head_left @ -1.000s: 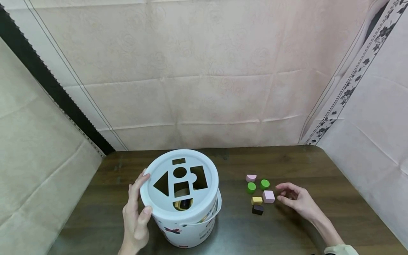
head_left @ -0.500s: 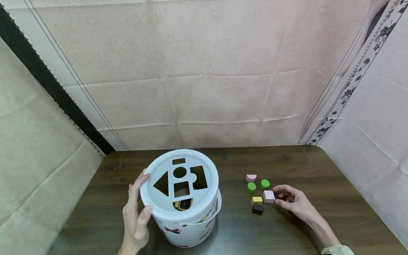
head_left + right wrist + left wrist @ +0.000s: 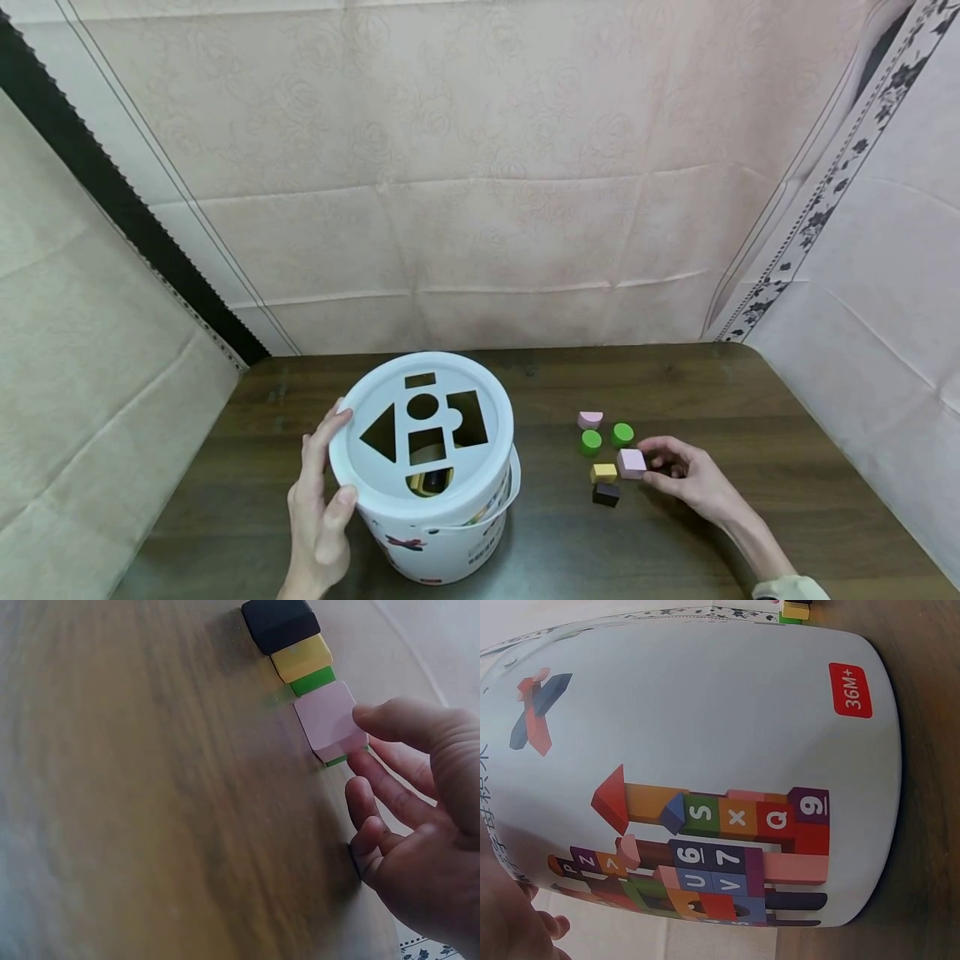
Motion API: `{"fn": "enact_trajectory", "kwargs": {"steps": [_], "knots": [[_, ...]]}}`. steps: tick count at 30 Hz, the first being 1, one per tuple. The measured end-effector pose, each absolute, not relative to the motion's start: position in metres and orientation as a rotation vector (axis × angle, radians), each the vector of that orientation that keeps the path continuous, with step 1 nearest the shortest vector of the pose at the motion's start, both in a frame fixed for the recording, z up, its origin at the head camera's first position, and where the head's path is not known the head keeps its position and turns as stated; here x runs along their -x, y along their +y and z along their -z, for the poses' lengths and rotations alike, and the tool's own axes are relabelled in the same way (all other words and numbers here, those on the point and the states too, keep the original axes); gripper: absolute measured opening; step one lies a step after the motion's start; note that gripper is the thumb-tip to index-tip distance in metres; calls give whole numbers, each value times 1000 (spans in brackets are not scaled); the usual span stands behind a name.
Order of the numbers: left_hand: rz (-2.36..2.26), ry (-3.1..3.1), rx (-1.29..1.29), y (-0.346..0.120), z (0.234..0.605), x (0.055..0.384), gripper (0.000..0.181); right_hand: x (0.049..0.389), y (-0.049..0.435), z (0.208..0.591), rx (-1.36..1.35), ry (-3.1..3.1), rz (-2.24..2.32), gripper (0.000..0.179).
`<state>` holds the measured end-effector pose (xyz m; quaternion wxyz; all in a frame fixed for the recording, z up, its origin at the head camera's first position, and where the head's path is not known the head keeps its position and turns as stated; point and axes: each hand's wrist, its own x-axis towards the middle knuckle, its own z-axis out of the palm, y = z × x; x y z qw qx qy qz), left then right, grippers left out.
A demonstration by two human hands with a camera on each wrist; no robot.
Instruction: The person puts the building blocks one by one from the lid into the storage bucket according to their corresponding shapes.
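A: Start at the left. What's that hand for?
B: The left hand (image 3: pixel 318 508) is spread wide against the bucket (image 3: pixel 442 546), thumb on the near side of the rim, fingers farther back. I'd say it braces the bucket, which stands upright on the table (image 3: pixel 551 550).
A: And the lid (image 3: pixel 427 423)?
B: On, facing up, so its cut-outs can be reached from above. Something yellow and dark shows through the nearest one.
A: The handle (image 3: pixel 516 483)?
B: Down along the right side, where it leaves the top clear and keeps away from that hand.
A: Then the blocks, well apart from the bucket.
B: Grouped within the other hand's reach, probably for easy picking. A pink half-round (image 3: pixel 590 420) lies at the back, a green disc (image 3: pixel 591 442) just in front of it, then a yellow block (image 3: pixel 603 473), with a black block (image 3: pixel 606 495) nearest us. A second disc (image 3: pixel 622 434) sits behind the pink cube (image 3: pixel 632 464).
A: Why the cube?
B: It's the rightmost, so likely the handiest. The right hand (image 3: pixel 693 479) has a narrow gap between thumb and forefinger, at the cube's right side. The thumb seems to touch; whether the pinch is firm, I can't tell.
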<state>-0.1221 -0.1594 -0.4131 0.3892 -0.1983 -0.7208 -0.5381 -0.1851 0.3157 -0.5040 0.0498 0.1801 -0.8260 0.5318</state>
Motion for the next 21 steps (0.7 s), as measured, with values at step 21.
{"fn": "enact_trajectory", "kwargs": {"steps": [21], "knots": [[1372,-1811,523,-159,413,122,55,189,314,510,-525,-2567,-1499,34]]}}
